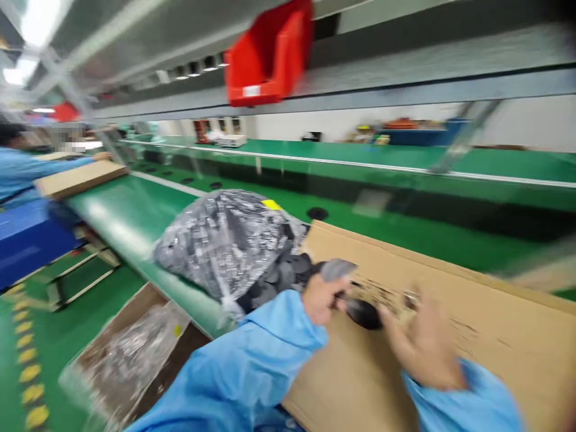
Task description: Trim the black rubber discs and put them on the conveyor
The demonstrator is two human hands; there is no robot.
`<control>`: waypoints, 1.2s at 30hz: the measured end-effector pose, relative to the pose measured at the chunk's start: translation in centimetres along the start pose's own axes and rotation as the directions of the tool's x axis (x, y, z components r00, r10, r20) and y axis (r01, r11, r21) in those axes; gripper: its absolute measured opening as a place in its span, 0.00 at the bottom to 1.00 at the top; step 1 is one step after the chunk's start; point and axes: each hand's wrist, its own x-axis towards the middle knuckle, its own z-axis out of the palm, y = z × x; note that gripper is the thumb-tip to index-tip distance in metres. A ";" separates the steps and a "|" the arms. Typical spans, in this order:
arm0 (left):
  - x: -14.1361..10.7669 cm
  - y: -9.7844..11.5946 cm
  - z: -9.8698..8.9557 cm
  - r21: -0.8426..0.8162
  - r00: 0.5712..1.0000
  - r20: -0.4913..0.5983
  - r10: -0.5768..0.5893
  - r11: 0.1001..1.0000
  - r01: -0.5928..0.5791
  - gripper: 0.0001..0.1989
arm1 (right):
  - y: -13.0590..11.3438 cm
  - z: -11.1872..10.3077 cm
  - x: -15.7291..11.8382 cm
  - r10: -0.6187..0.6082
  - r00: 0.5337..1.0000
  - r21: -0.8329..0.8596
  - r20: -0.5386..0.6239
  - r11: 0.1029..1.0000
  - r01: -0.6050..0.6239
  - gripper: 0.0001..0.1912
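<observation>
The left hand (319, 300) pinches a flat grey piece (337, 269) over the brown cardboard sheet (504, 300); a round black disc (363, 314) sits between it and the blurred, loosely spread right hand (425, 345), whose contact is unclear.

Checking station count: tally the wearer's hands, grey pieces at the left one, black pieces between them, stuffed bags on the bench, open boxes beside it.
Hands, left hand and right hand: 2
Grey piece: 1
Black piece: 1
Stuffed bag: 1
Open box: 1
Total: 6
</observation>
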 end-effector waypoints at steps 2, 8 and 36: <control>0.1 0.3 0.1 -0.041 0.999 -0.014 -0.052 0.998 0.052 0.24 | 0.2 -0.9 -1.5 -0.028 0.999 -0.050 0.040 0.998 0.030 0.30; -0.3 0.7 0.4 -0.056 0.990 0.060 -0.126 0.990 0.130 0.26 | -0.4 0.0 -1.7 -0.035 0.998 -0.066 0.048 0.997 0.038 0.19; -0.5 0.3 0.6 -0.227 0.981 0.058 -0.185 0.954 0.194 0.17 | -1.7 -0.1 -1.8 0.035 0.998 -0.280 0.049 0.960 -0.020 0.14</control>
